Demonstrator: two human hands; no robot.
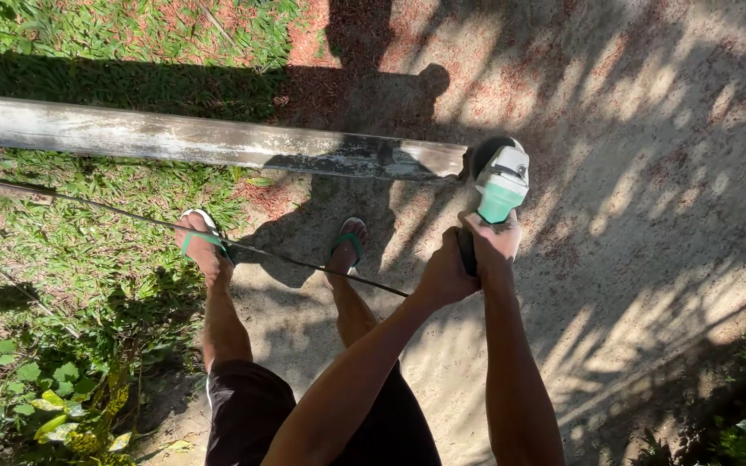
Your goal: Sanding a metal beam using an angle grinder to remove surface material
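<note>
A green and white angle grinder (500, 192) is held out in front of me, its dark disc against the right end of a long grey metal beam (200, 140). My right hand (492, 241) grips the grinder's body just behind the green part. My left hand (445, 274) is closed around the black rear handle. The grinder's black cord (174, 226) runs from my left hand out to the left across the ground. The beam lies horizontally above the ground, reaching the left edge of the view.
My feet in green-strapped sandals (203, 242) stand on sandy ground below the beam. Grass (88, 250) and leafy plants (53, 397) cover the left side. Tree shadows fall over the bare sand (649, 216) on the right.
</note>
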